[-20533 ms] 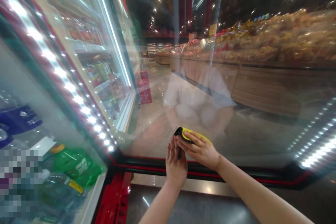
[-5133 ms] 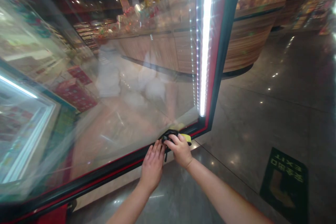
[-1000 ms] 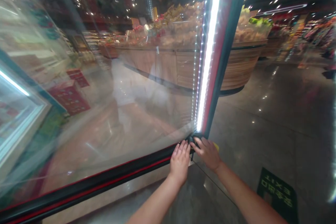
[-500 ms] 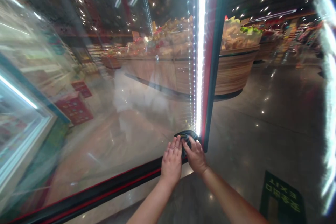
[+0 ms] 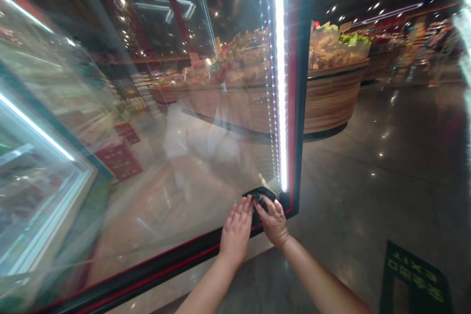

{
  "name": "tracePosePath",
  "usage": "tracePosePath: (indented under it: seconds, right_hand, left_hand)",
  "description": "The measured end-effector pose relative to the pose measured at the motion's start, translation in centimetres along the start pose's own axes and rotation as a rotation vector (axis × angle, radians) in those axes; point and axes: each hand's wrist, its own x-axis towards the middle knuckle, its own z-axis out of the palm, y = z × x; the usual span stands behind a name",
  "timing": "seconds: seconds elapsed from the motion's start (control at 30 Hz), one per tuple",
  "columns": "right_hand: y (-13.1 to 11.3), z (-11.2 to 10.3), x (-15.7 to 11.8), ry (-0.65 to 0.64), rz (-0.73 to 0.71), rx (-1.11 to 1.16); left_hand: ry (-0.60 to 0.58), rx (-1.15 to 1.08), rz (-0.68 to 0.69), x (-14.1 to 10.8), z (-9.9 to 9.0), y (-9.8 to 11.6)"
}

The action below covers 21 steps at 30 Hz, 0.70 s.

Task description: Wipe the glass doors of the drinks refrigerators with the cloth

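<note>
A large glass door (image 5: 206,157) with a dark, red-lined frame fills the left and middle. Low on it, in the corner by the upright light strip (image 5: 280,83), is a small black piece (image 5: 259,192); it looks like a folded cloth, but I cannot make out its kind. My right hand (image 5: 272,221) pinches this piece between thumb and fingers. Beside it, my left hand (image 5: 237,228) lies with fingers stretched out and close together, the fingertips at the piece's left edge. The glass shows blurred reflections.
Beyond the door stands a rounded wood-panelled produce stand (image 5: 331,103) with bagged goods and greens on top. On the left, a lit chiller (image 5: 44,216) and red boxes (image 5: 119,159) show in the glass. A green exit sign (image 5: 415,274) marks the shiny floor.
The view has shifted a little, so the door edge and floor sign sit further right. Both hands stay at the lower door corner, now slightly further left of the light strip along with the black piece.
</note>
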Motion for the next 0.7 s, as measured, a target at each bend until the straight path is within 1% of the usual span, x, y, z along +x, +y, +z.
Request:
tracePosePath:
  seconds: [0.07,0.13,0.17,0.23,0.3,0.37,0.43,0.5,0.53,0.6,0.63,0.7]
  right_hand:
    - [1.7,-0.5,-0.8,0.009,0.025,0.034]
    - [2.7,-1.0,0.1,0.056,0.088,0.056]
    - [2.6,-1.0,0.9,0.088,0.116,0.060]
    - [1.5,-0.7,2.6,0.140,0.152,0.055]
    - [-0.3,-0.1,3.4,0.139,0.132,0.042]
    - [-1.7,0.4,2.8,0.085,0.059,0.040]
    - [-1.7,0.3,1.5,0.022,-0.026,0.053]
    - [-0.5,-0.3,0.3,0.000,-0.053,0.064]
    - [0.2,-0.7,0.2,0.005,-0.037,0.062]
    - [1.5,-1.5,1.0,0.046,0.018,0.058]
    - [1.7,-1.8,1.9,0.077,0.045,0.058]
    - [1.2,-2.1,4.3,0.144,0.075,0.065]
  left_hand:
    - [-0.006,0.013,0.049,0.5,0.7,1.3]
    - [-0.003,-0.004,0.060,2.3,0.4,2.0]
    - [0.002,-0.018,0.046,3.2,-0.1,1.9]
    - [0.017,-0.042,0.003,4.3,-1.2,1.1]
    - [0.025,-0.043,-0.040,3.6,-1.9,-0.1]
    - [0.014,-0.016,-0.081,1.6,-1.7,-0.7]
    - [-0.004,0.012,-0.106,-0.4,-0.9,-0.3]
    - [-0.014,0.015,-0.098,-1.1,-0.1,0.9]
    - [-0.014,0.006,-0.083,-0.8,0.1,1.5]
    - [-0.003,-0.023,-0.055,1.1,-0.1,2.3]
    - [0.004,-0.041,-0.044,2.3,-0.6,2.3]
    - [0.019,-0.074,-0.051,4.3,-2.0,1.2]
